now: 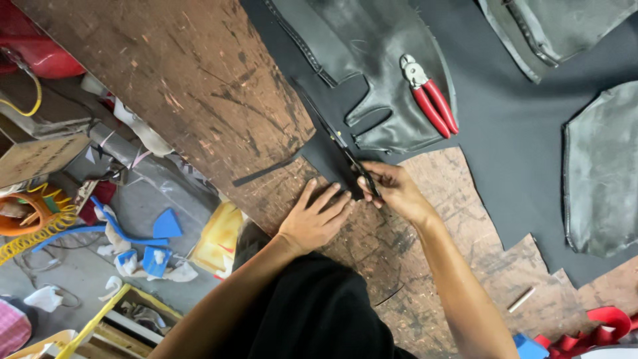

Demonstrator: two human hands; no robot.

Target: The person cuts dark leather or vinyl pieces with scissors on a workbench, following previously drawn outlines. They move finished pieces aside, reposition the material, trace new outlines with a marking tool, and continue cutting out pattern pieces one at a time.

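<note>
Scissors (345, 156) are held in the right hand (392, 189), fingers closed round the handles, blades laid along the edge of the black sheet (518, 133) where it meets the scarred wooden counter (193, 80). The left hand (319, 216) is pressed flat, fingers spread, on the counter just beside the cut, nothing gripped in it. A thin black strip (266, 171) is seen lying loose on the wood to the left of the blades, looks like trimmed-off edge.

Step in hand, judging by this: the sheet's border is being trimmed, somewhere mid-cut. Whether the blades are parted or shut can't be told, too dark against the sheet.

For the next move, the sheet would need to be kept flat and taut by the left hand, fingers kept well off the blade line, and the cut carried straight on up the edge.

Also there: red-handled pliers (432, 100) resting on a worn grey leather piece (372, 60), well apart from the hands, and more grey pieces (598, 173) off to the right
</note>
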